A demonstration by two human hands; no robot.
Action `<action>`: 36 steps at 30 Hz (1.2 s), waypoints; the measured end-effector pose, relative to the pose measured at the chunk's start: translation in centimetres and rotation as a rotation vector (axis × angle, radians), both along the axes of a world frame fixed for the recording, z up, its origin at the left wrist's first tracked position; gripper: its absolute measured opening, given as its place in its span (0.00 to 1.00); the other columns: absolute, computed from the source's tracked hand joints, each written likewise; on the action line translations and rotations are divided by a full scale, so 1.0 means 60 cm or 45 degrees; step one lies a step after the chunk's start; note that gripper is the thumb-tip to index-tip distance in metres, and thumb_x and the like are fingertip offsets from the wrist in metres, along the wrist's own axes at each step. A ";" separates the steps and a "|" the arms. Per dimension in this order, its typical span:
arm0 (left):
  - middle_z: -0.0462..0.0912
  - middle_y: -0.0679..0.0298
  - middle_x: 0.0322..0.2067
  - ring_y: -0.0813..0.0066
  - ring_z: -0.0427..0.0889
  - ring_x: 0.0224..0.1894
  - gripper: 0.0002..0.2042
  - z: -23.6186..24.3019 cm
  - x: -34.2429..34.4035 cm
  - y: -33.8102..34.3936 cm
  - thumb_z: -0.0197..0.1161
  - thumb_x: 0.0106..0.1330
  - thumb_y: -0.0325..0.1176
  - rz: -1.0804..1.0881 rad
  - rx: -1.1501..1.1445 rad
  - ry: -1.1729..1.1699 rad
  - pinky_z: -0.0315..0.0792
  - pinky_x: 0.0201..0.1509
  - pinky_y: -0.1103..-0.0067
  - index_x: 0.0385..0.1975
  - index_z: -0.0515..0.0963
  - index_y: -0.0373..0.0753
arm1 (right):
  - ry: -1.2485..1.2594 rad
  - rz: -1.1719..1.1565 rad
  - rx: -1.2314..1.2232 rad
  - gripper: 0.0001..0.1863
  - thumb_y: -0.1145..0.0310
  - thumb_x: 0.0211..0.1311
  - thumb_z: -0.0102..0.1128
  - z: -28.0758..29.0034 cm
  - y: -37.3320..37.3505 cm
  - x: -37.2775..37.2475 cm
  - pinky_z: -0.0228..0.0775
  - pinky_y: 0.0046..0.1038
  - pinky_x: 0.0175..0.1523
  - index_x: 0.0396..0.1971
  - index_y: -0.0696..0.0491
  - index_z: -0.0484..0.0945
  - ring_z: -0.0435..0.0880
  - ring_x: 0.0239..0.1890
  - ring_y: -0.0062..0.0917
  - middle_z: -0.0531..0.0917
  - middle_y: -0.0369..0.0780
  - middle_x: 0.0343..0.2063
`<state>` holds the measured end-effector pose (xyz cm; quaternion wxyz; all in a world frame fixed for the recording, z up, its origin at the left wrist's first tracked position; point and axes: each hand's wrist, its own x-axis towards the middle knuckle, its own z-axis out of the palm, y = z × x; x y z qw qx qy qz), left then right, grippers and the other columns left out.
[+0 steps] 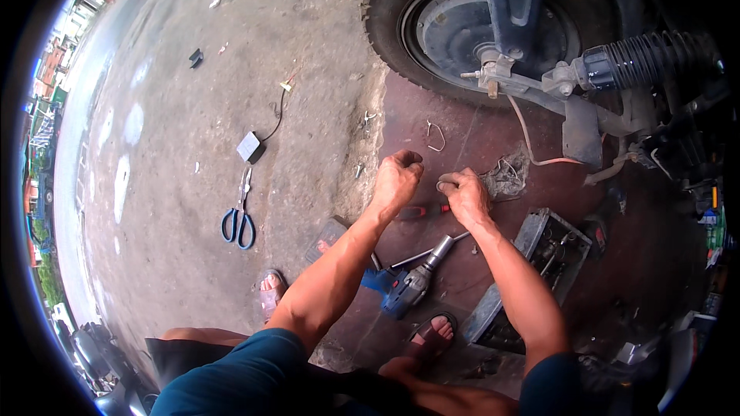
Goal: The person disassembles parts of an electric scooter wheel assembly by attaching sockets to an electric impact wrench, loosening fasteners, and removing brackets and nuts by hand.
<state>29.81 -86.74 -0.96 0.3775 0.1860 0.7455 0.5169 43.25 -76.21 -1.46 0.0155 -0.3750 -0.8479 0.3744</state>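
Observation:
My left hand (399, 179) is held above the edge of the dark red tiles, its fingers curled together. Across a small gap, my right hand (466, 196) has its thumb and fingers pinched. Whatever either one holds is too small or hidden to make out. Below them lies a red-and-black handled tool (416, 213). A blue cordless impact wrench (404, 293) with a long silver socket rests on the tiles near my foot, and a thin metal bar (420, 256) lies beside it. Beyond the hands is a loop of thin pale wire (437, 137).
A wheel (432, 31) with a hub and a coil-spring shock absorber (632, 62) stands ahead. A metal tray (484, 316) of tools sits at right. Blue-handled scissors (240, 219) and a small box with a cable (249, 145) lie on the concrete at left.

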 end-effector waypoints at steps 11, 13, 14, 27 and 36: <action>0.69 0.55 0.50 0.67 0.71 0.49 0.30 0.152 0.009 0.049 0.55 0.59 0.22 -0.148 0.567 0.396 0.70 0.51 0.75 0.63 0.56 0.34 | 0.747 -0.530 0.247 0.21 0.68 0.64 0.50 0.129 0.030 -0.016 0.67 0.32 0.49 0.56 0.58 0.67 0.75 0.43 0.31 0.74 0.44 0.41; 0.69 0.54 0.50 0.67 0.71 0.49 0.31 0.160 0.016 0.073 0.55 0.59 0.22 -0.168 0.605 0.435 0.69 0.51 0.75 0.64 0.55 0.33 | 0.748 -0.491 0.346 0.23 0.68 0.64 0.49 0.149 0.044 -0.016 0.66 0.32 0.51 0.59 0.57 0.64 0.74 0.45 0.31 0.72 0.45 0.45; 0.68 0.53 0.50 0.66 0.71 0.50 0.31 0.165 0.018 0.084 0.55 0.59 0.23 -0.174 0.611 0.417 0.69 0.51 0.74 0.64 0.54 0.33 | 0.698 -0.454 0.369 0.24 0.68 0.64 0.49 0.158 0.050 -0.015 0.66 0.32 0.52 0.60 0.57 0.63 0.74 0.45 0.31 0.71 0.45 0.46; 0.71 0.49 0.50 0.61 0.74 0.50 0.32 0.160 0.041 0.129 0.51 0.56 0.25 -0.059 0.667 0.189 0.68 0.53 0.74 0.64 0.53 0.31 | 0.909 -0.541 0.110 0.24 0.76 0.62 0.48 0.163 0.059 -0.054 0.67 0.27 0.52 0.60 0.61 0.63 0.74 0.46 0.26 0.71 0.43 0.47; 0.73 0.58 0.43 0.70 0.73 0.45 0.32 0.195 0.033 0.121 0.51 0.49 0.21 -0.016 0.700 -0.201 0.68 0.50 0.79 0.60 0.59 0.31 | 1.037 -0.537 -0.038 0.25 0.79 0.54 0.45 0.164 0.074 -0.051 0.67 0.28 0.51 0.56 0.62 0.65 0.75 0.43 0.27 0.75 0.44 0.43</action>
